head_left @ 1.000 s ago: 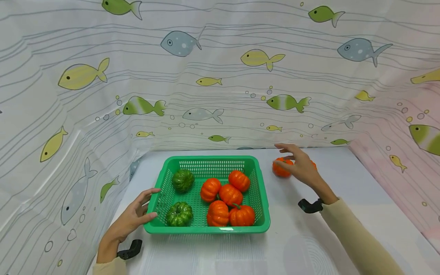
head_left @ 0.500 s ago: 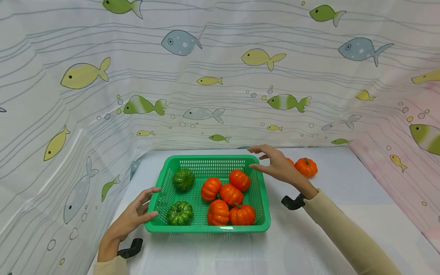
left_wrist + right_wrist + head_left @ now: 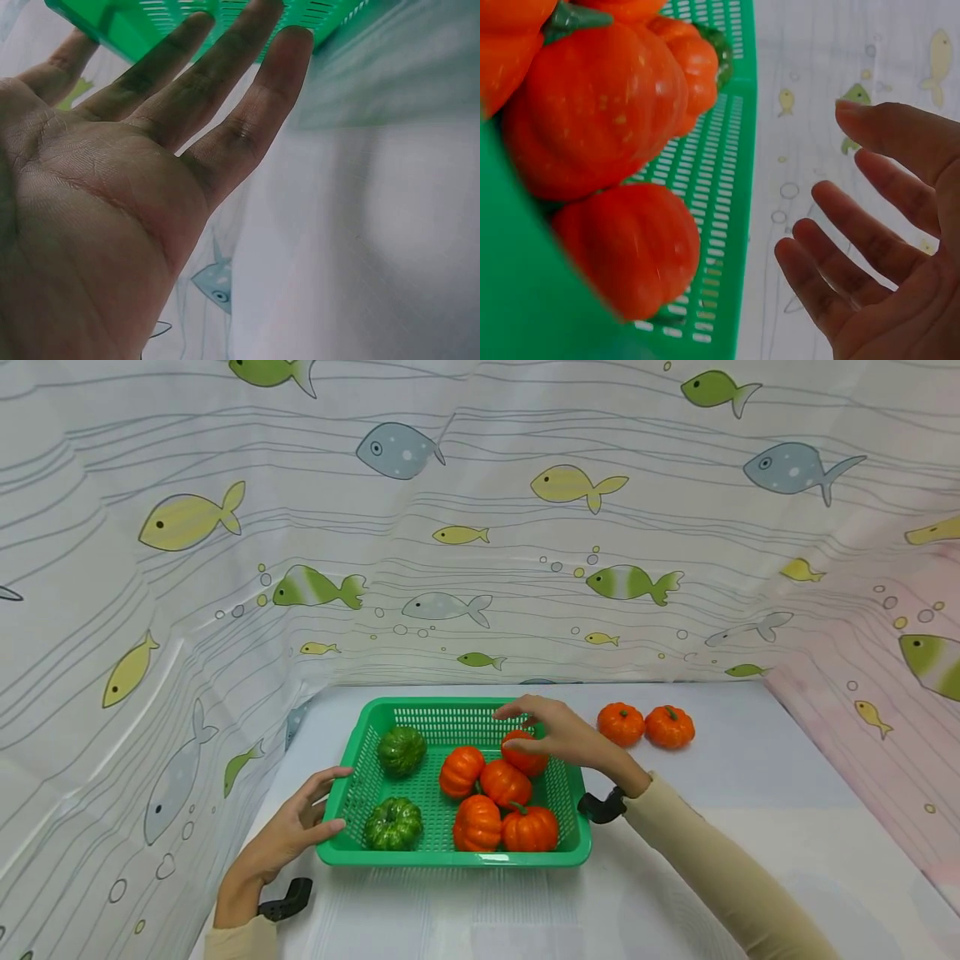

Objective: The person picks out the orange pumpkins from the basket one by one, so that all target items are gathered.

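A green plastic basket [image 3: 450, 860] stands on the table with two green pumpkins, one ribbed at the back [image 3: 401, 752] and one at the front [image 3: 393, 825]. Several small orange pumpkins [image 3: 477, 824] cluster in its right half. My left hand [image 3: 288, 822] rests at the basket's left side, thumb and fingertips at the rim; in the left wrist view its fingers extend against the slotted wall. Over the back right part hovers my right hand [image 3: 562, 733], fingers spread and nothing in them. It partly covers the rear orange pumpkin [image 3: 531, 763].
Two more orange pumpkins, one nearer the basket [image 3: 621, 724] and one farther right [image 3: 670, 727], sit on the white table [image 3: 705, 860] right of the basket. A fish-patterned curtain [image 3: 510, 560] stands behind and along both sides.
My right hand has moved left, from over the two loose orange pumpkins to over the basket, uncovering them. My left hand and the basket have stayed put.
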